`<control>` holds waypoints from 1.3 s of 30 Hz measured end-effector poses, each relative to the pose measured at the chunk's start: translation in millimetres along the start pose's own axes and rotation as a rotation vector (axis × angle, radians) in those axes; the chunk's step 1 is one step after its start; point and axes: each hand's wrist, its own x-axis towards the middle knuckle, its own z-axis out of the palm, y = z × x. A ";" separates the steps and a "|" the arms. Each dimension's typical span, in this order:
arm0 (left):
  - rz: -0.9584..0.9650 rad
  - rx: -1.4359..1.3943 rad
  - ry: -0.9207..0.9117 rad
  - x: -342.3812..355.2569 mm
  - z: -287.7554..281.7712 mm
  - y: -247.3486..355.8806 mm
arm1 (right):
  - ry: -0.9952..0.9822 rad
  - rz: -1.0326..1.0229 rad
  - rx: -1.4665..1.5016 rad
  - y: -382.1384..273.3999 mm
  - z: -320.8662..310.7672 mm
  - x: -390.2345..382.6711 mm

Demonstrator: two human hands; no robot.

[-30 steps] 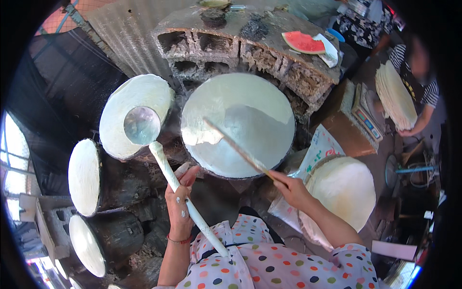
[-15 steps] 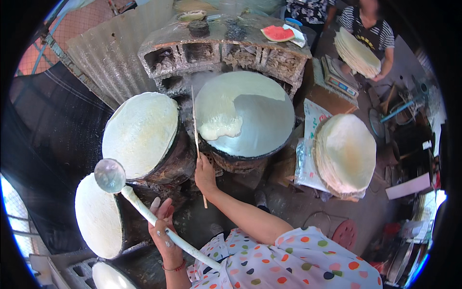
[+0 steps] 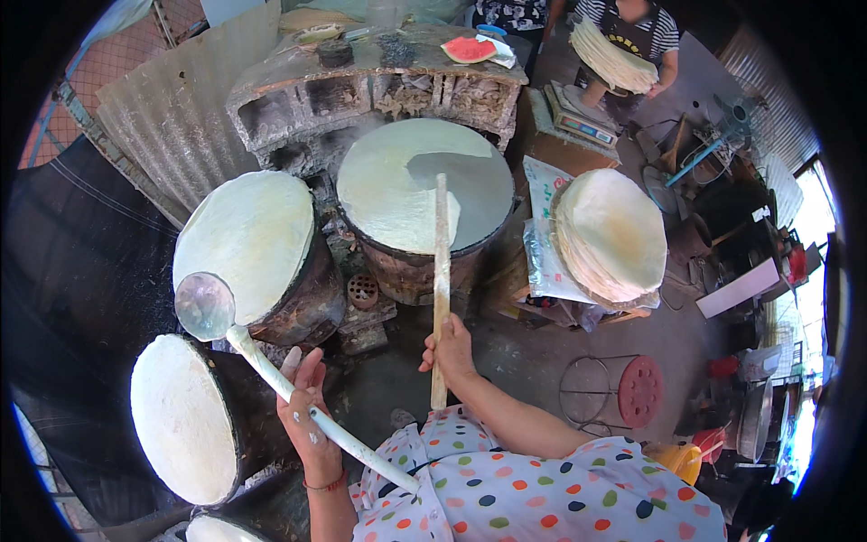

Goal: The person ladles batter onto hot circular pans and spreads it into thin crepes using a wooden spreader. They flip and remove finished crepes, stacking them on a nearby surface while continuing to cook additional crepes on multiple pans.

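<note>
My left hand (image 3: pixel 312 420) is closed around the white handle of a long ladle (image 3: pixel 206 307), whose round bowl points up and left over the left griddles. White smears mark that hand. My right hand (image 3: pixel 452 350) grips a flat wooden stick (image 3: pixel 442 244), held upright in the view. Its far end overlaps the near part of the middle round griddle (image 3: pixel 483 203); whether it touches is unclear. Pale batter (image 3: pixel 388 185) coats the left, far and near parts of that griddle, leaving a grey bare patch on the right.
Left stand more griddles with white flatbreads (image 3: pixel 244 239) (image 3: pixel 183 420). A stack of flatbreads (image 3: pixel 614 230) sits at right. Behind are a block wall (image 3: pixel 361 95), watermelon slice (image 3: pixel 468 50) and scale (image 3: pixel 582 122). Another person holds flatbreads (image 3: pixel 610 59). A red stool (image 3: pixel 639 391) stands lower right.
The view has shifted. My right hand has moved right and toward me, and the stick now shows its broad face. Batter reaches farther right along the griddle's near side. My left hand keeps the ladle.
</note>
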 end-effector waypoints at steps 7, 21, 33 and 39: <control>0.015 -0.021 -0.046 1.4 12.7 -3.0 | -0.092 -0.237 -0.560 0.5 11.6 -12.4; -0.010 -0.035 -0.075 7.7 55.0 -14.2 | -0.003 0.007 -0.255 -70.9 -97.5 18.6; 0.009 -0.033 -0.026 13.6 90.6 -27.7 | 0.097 -0.263 -0.984 -103.1 -144.6 18.5; -0.024 -0.007 -0.090 11.1 102.8 -39.6 | 0.031 -0.307 -0.884 -124.9 -129.7 40.6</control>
